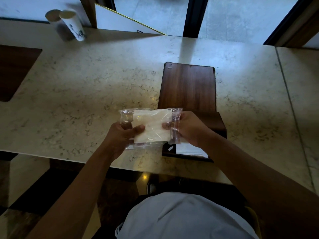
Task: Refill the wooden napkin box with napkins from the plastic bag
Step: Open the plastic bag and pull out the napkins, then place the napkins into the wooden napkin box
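Both hands hold one clear plastic bag [126,116] above the near edge of the marble counter [86,83], just left of the wooden box [188,87]. The left hand [120,135] clamps the bag's left end, thumb on top of the napkins [151,126] inside; the right hand [188,128] pinches the crinkled plastic at the right end, fingers closed on it. The step in hand looks like opening the bag or working the stack out of it: the napkins are not yet free, since film covers their top face. The box lies open on the counter, its lid [188,85] swung back flat away from the person, its base partly hidden under the right wrist. A few white napkins [191,151] already show in the base at the near end. The next move probably calls for the right hand to pull the plastic off the stack, or draw the stack out, while the left keeps hold, then carry the stack right and lay it square in the base. By count: one bag, one stack in it, one box, two hands, and one pale cup [72,25] far back on the left against a mirror [120,21], doubled by its reflection.
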{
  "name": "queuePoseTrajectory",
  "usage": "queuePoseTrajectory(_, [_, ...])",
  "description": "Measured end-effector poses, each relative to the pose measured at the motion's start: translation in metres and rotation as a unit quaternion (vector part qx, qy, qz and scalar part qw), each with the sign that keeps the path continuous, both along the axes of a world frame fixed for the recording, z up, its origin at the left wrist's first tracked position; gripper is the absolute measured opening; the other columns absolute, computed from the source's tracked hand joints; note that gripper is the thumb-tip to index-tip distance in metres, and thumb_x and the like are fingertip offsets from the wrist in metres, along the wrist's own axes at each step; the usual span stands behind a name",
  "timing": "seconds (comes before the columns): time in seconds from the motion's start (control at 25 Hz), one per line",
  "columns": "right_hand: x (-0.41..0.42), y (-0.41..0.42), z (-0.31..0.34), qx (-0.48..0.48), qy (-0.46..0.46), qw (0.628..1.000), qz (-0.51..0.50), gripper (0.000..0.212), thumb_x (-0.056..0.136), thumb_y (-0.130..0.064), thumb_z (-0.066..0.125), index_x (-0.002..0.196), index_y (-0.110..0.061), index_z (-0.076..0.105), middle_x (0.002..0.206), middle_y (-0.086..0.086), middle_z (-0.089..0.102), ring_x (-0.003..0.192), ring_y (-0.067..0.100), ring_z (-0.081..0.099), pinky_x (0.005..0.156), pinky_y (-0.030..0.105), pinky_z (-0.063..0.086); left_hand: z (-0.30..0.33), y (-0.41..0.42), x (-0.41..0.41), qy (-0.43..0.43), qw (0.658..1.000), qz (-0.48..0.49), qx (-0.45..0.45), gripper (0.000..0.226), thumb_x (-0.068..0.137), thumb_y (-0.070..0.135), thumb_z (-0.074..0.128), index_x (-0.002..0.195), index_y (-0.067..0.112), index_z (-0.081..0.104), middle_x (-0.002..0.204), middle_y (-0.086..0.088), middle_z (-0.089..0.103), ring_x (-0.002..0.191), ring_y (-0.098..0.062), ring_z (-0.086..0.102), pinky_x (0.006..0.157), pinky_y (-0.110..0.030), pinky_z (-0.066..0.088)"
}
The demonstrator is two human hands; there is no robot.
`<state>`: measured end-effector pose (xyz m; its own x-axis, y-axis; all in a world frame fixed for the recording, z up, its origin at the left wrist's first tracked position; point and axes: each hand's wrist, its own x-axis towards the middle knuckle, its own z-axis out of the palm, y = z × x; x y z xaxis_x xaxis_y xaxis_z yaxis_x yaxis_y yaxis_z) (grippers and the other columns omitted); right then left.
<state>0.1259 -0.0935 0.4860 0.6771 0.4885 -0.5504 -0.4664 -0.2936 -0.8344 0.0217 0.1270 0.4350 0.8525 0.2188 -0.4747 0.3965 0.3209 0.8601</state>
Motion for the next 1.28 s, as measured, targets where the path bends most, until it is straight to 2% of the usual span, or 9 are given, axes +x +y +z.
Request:
queuePoseTrajectory(0.24, [0.024,-0.03,-0.019,0.024,-0.009,0.999,-0.033,0.018,0.084,-0.004,0.076,0.099,-0.015,0.074,0.096,-0.001,0.081,0.09,0.017,0.078,0.067,0.026,0.062,-0.005,0.021,-0.007,0.026,0.999,0.032,0.025,0.022,0.07,0.014,0.084,0.09,0.006,0.081,0.09,-0.018,0.078,0.073,-0.028,0.076,0.06,-0.034,0.062])
queuePoseTrajectory(0.32, [0.031,-0.039,-0.025,0.031,-0.018,0.997,-0.065,0.021,0.083,-0.005,0.078,0.101,-0.015,0.074,0.099,-0.001,0.081,0.093,0.019,0.078,0.07,0.028,0.062,-0.009,0.031,-0.01,0.039,0.997,0.068,0.026,0.023,0.072,0.013,0.083,0.093,0.005,0.079,0.089,-0.016,0.078,0.072,-0.027,0.075,0.061,-0.034,0.062])
queuePoseTrajectory(0.44, [0.04,-0.048,-0.032,0.044,-0.022,0.991,-0.127,0.027,0.083,-0.004,0.079,0.108,-0.008,0.074,0.107,0.005,0.08,0.098,0.023,0.077,0.075,0.035,0.063,-0.02,0.038,-0.016,0.061,0.988,0.137,0.026,0.009,0.084,-0.001,0.074,0.092,0.002,0.074,0.082,-0.013,0.076,0.066,-0.026,0.074,0.059,-0.033,0.061])
queuePoseTrajectory(0.56, [0.044,-0.053,-0.036,0.067,-0.009,0.984,-0.162,0.035,0.082,-0.004,0.079,0.116,-0.002,0.071,0.111,0.01,0.078,0.101,0.027,0.076,0.08,0.04,0.063,-0.034,0.035,-0.023,0.087,0.972,0.218,-0.033,0.019,0.087,-0.017,0.059,0.084,0.0,0.067,0.082,-0.015,0.071,0.067,-0.026,0.073,0.06,-0.036,0.064])
queuePoseTrajectory(0.72, [0.04,-0.05,-0.04,0.076,0.012,0.985,-0.157,0.029,0.083,-0.005,0.079,0.111,-0.006,0.072,0.106,0.005,0.08,0.098,0.023,0.077,0.077,0.036,0.064,-0.053,0.009,-0.018,0.15,0.908,0.352,-0.173,0.002,0.091,-0.001,0.067,0.091,0.0,0.065,0.093,-0.017,0.069,0.079,-0.027,0.069,0.062,-0.035,0.062])
queuePoseTrajectory(0.92, [0.032,-0.043,-0.047,0.078,0.032,0.985,-0.152,0.022,0.082,-0.005,0.078,0.102,-0.01,0.073,0.1,0.003,0.081,0.095,0.021,0.077,0.073,0.032,0.063,-0.065,-0.038,-0.018,0.152,0.875,0.398,-0.229,0.013,0.093,0.017,0.057,0.098,0.005,0.059,0.097,-0.017,0.065,0.072,-0.029,0.064,0.068,-0.041,0.053])
queuePoseTrajectory(1.12, [0.027,-0.042,-0.054,0.079,0.045,0.985,-0.147,0.023,0.082,-0.006,0.079,0.103,-0.01,0.071,0.097,-0.002,0.081,0.093,0.019,0.078,0.072,0.031,0.063,-0.071,-0.061,-0.037,0.194,0.89,0.387,-0.141,0.024,0.092,0.026,0.058,0.099,0.003,0.059,0.088,-0.022,0.068,0.072,-0.034,0.068,0.073,-0.045,0.057])
queuePoseTrajectory(1.2, [0.026,-0.04,-0.054,0.078,0.05,0.985,-0.147,0.022,0.082,-0.006,0.079,0.101,-0.012,0.071,0.096,-0.002,0.081,0.092,0.018,0.078,0.071,0.031,0.063,-0.07,-0.06,-0.048,0.21,0.901,0.358,-0.128,0.027,0.094,0.029,0.056,0.097,0.002,0.06,0.09,-0.023,0.068,0.08,-0.036,0.067,0.082,-0.05,0.057])
queuePoseTrajectory(1.28, [0.026,-0.04,-0.055,0.084,0.051,0.984,-0.146,0.021,0.082,-0.006,0.078,0.1,-0.013,0.071,0.093,-0.004,0.081,0.09,0.016,0.078,0.069,0.03,0.063,-0.072,-0.06,-0.061,0.241,0.917,0.305,-0.092,0.032,0.095,0.03,0.055,0.096,0.0,0.063,0.09,-0.023,0.07,0.082,-0.035,0.068,0.08,-0.047,0.058])
